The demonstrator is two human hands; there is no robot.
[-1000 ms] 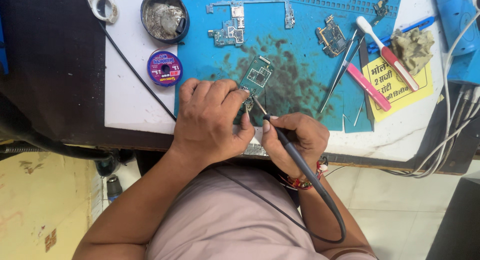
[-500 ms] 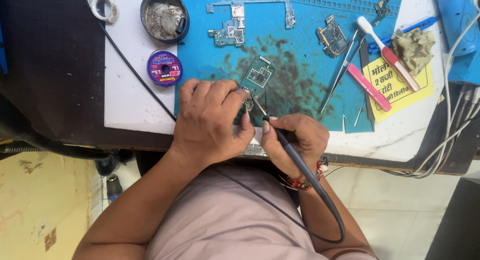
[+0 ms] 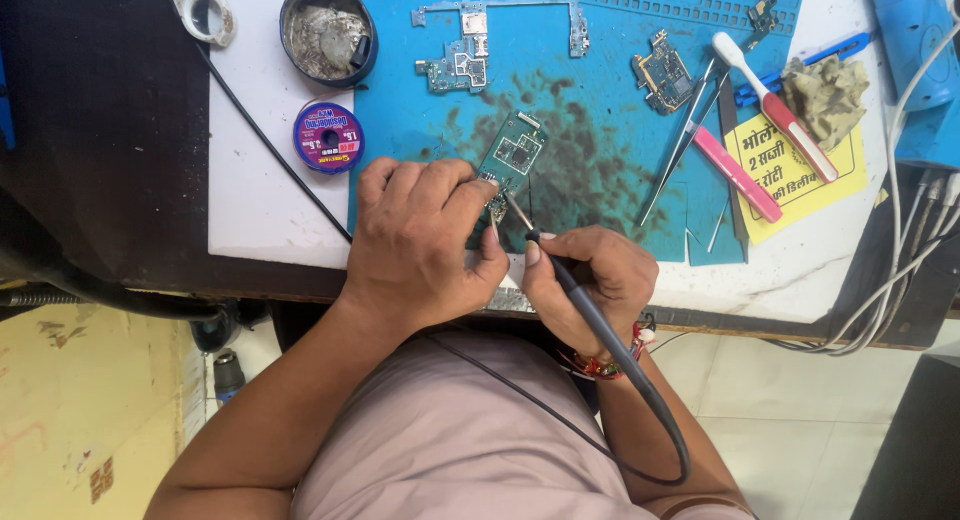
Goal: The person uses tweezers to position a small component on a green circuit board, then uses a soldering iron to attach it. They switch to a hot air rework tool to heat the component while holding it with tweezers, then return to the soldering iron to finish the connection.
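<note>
The left hand [image 3: 425, 245] pinches a green circuit board [image 3: 510, 165] on the blue mat [image 3: 600, 100], while the right hand [image 3: 590, 280] grips a soldering iron [image 3: 560, 280], tip touching the board

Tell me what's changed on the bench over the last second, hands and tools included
Nothing visibly changed. The left hand still pins the green circuit board to the blue mat, and the right hand keeps the soldering iron tip at the board's lower edge. The purple spool, round tin, tweezers and toothbrush lie where they were.
</note>
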